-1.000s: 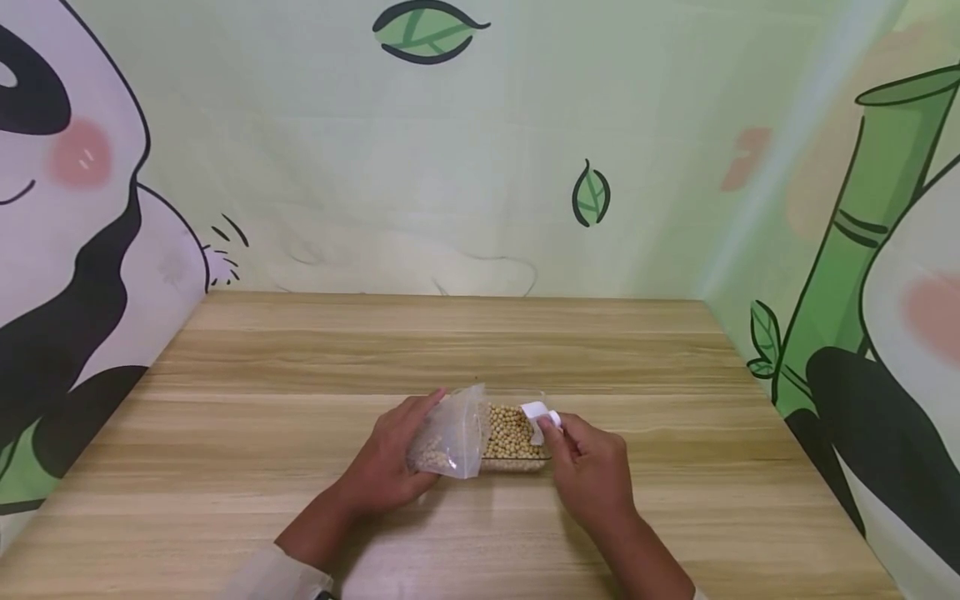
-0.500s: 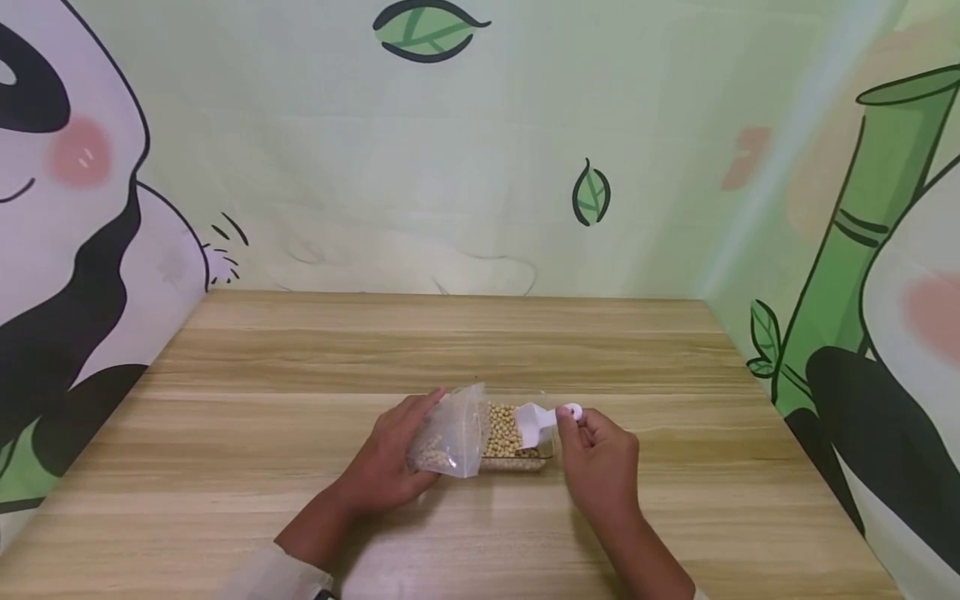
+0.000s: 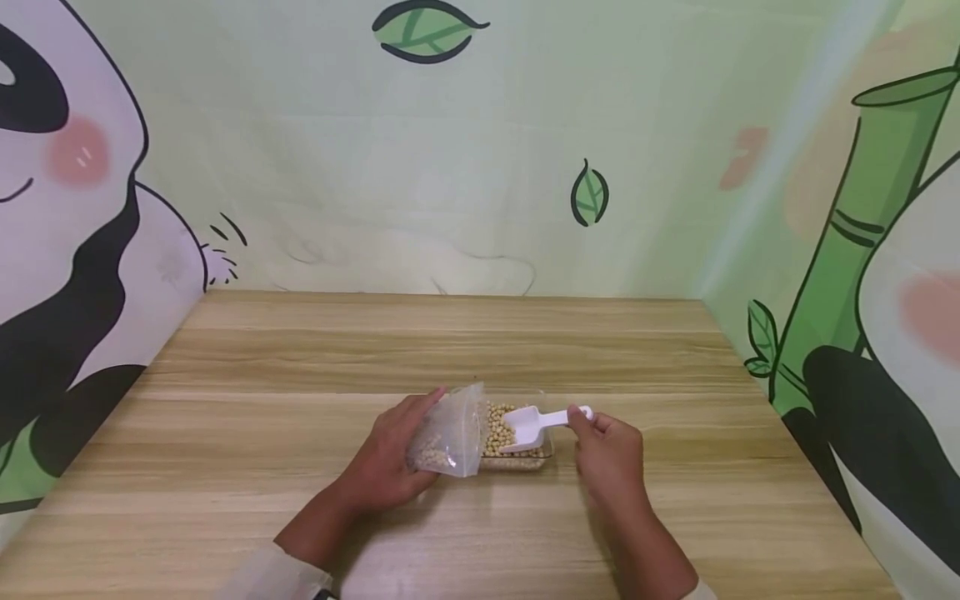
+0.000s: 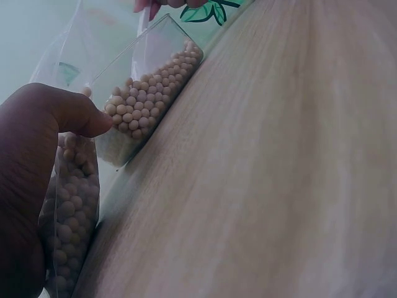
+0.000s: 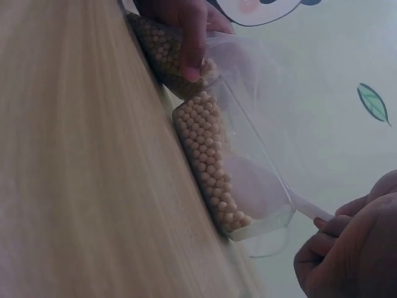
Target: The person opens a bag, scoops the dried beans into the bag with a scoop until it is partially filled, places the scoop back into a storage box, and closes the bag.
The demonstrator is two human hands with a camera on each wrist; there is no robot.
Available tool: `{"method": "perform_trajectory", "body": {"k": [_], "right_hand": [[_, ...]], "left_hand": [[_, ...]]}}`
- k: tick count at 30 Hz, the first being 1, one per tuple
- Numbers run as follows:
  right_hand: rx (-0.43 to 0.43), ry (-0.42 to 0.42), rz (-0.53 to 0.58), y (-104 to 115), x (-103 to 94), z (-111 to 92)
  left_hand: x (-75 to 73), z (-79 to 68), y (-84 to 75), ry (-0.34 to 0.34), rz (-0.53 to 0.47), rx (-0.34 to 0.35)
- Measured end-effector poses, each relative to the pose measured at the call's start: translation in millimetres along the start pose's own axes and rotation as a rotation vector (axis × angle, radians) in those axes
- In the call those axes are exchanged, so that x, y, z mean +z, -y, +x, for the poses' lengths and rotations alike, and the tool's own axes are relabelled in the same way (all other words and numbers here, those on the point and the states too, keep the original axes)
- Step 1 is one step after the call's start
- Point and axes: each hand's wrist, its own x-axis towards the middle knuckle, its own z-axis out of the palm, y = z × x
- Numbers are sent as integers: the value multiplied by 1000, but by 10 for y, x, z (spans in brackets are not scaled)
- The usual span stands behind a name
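My left hand (image 3: 384, 458) grips a clear zip bag (image 3: 447, 432) partly filled with soybeans, its thumb curled over the front in the left wrist view. The bag's open mouth faces right and overlaps the left end of a clear rectangular container (image 5: 263, 226). Soybeans (image 3: 498, 429) fill the lower part of that container. Between thumb and fingers, my right hand (image 3: 612, 460) pinches the handle end of a white scoop (image 3: 527, 429). The scoop's blade is inside the container, tilted against the beans, with its handle crossing the right rim.
Bag and container stand on a wood-grain table (image 3: 315, 350). Behind it rises a pale green backdrop (image 3: 480, 167) printed with leaves, pandas and bamboo. Nothing else stands near the hands.
My right hand has shifted slightly right, and the scoop has turned from steep to nearly flat, its blade pointing left. The left hand and bag stay in place.
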Motion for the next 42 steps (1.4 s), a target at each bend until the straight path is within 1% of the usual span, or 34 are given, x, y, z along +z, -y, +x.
{"method": "perform_trajectory", "body": {"k": [4,8,12,18,28,35,42], "right_hand": [[108,102,174,-20,-12,26],[168,183,273,-51,-25,45],[203,221,350,-80,-33,67],[239,235,433,-91,-46,81],[280,251,519,-113,-57,100],[304,245,580,-116,-82,115],[303,225,606,-78,-96,107]], "left_hand": [[6,-5,2,3,-8,-2],[3,-10,-6,12,-9,-14],[0,-11,-15,14,-8,-21],[0,-4,-12,0,1,-1],[7,-5,-1,-4,-3,4],[0,-10,-6,3,-8,-4],[-6,-13,-1,1,-4,-8]]}}
